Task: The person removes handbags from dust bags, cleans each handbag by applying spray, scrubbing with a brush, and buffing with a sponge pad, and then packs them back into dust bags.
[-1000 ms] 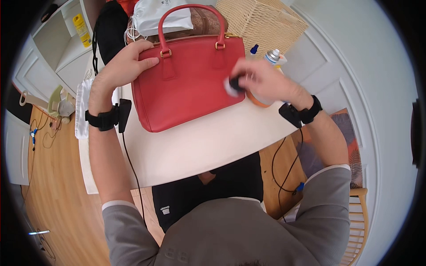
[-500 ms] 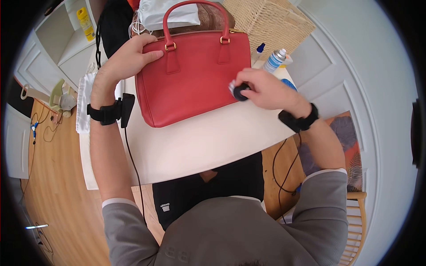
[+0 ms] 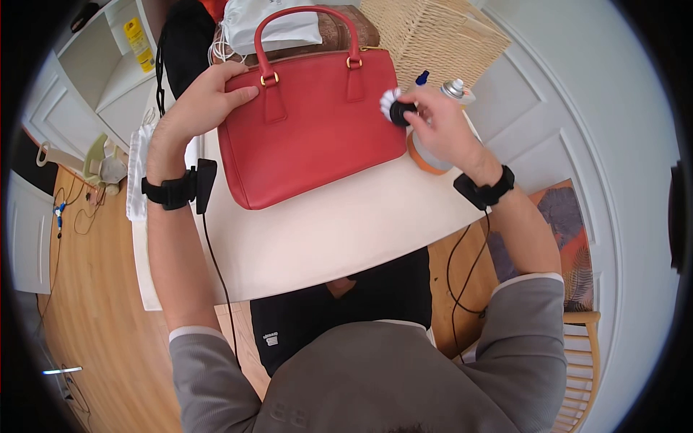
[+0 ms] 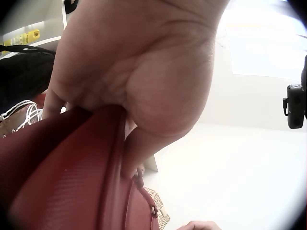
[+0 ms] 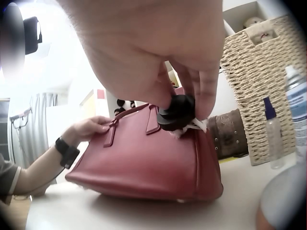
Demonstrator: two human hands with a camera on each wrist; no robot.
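Note:
A red handbag (image 3: 310,144) stands upright on the white table (image 3: 317,242), its two handles raised. My left hand (image 3: 202,101) grips its upper left corner, thumb on the front face and fingers over the back; in the left wrist view the palm lies over the bag's top edge. At the opposite end, my right hand (image 3: 446,126) pinches a small brush (image 3: 401,113) with a round black handle and white bristles. Its bristles are at the bag's upper right side edge. In the right wrist view the black handle (image 5: 176,114) hides part of that edge.
A spray can (image 3: 453,89), a small blue-capped bottle (image 3: 422,77) and an orange-rimmed bowl (image 3: 427,159) stand near my right hand. Behind the handbag are a wicker basket (image 3: 433,36), a white drawstring pouch (image 3: 271,25) and a brown bag (image 3: 350,32).
My right hand has moved the brush from the lower right of the bag's front up to its upper right edge. My left hand keeps its grip on the corner.

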